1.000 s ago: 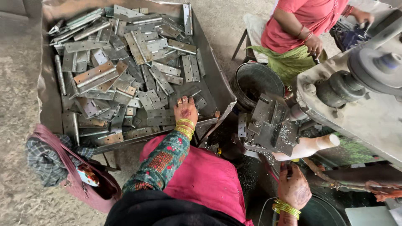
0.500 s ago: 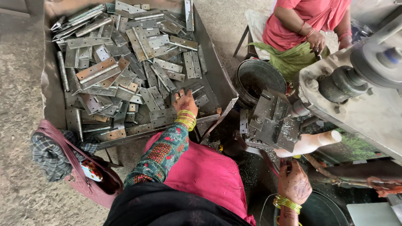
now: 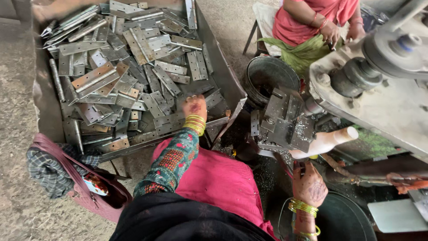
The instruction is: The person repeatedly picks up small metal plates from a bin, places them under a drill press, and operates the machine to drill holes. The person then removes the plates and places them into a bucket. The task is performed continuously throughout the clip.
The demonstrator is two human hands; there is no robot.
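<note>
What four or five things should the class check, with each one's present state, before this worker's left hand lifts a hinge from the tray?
1. Left hand is over the pile of metal hinges: ok.
2. Left hand has closed on one hinge: cannot tell, the fingers are hidden from above.
3. Right hand is below the metal fixture, not inside it: ok.
4. Tray has hinges within reach: ok.
5. The other person's hands are away from the tray: ok.
6. Pink bag sits beside the tray, outside the arm's path: ok.
</note>
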